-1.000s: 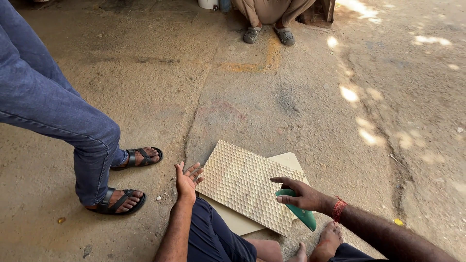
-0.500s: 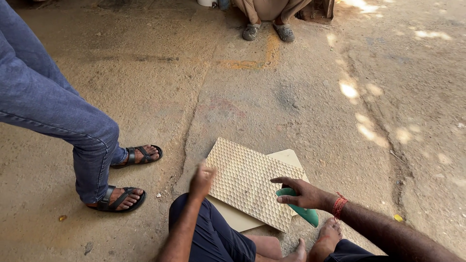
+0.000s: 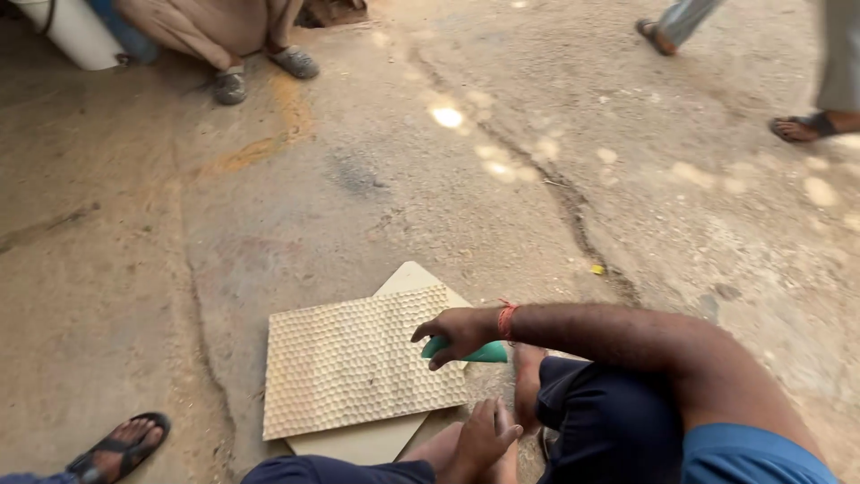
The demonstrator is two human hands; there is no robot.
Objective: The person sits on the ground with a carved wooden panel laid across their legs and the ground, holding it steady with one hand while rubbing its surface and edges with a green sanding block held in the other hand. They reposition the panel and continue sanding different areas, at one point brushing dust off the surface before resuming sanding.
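Observation:
A beige sheet with a bumpy, honeycomb-like surface (image 3: 354, 363) lies flat on a smooth beige board (image 3: 408, 280) on the concrete ground. My right hand (image 3: 461, 332) rests at the sheet's right edge and grips a green handle-like tool (image 3: 479, 352). My left hand (image 3: 484, 439) lies lower, on my shin or foot just below the sheet, holding nothing I can make out. My right wrist wears a red thread band (image 3: 507, 320).
A sandalled foot (image 3: 116, 448) of a standing person is at the bottom left. A seated person's shoes (image 3: 264, 72) and a white container (image 3: 72, 31) are at the top left. Another person's sandalled feet (image 3: 806, 125) walk at the top right. A crack (image 3: 573, 215) runs through the concrete.
The view has swung to the right. My left hand came off the sheet's left edge and dropped onto my leg. My right hand still holds the green tool at the sheet.

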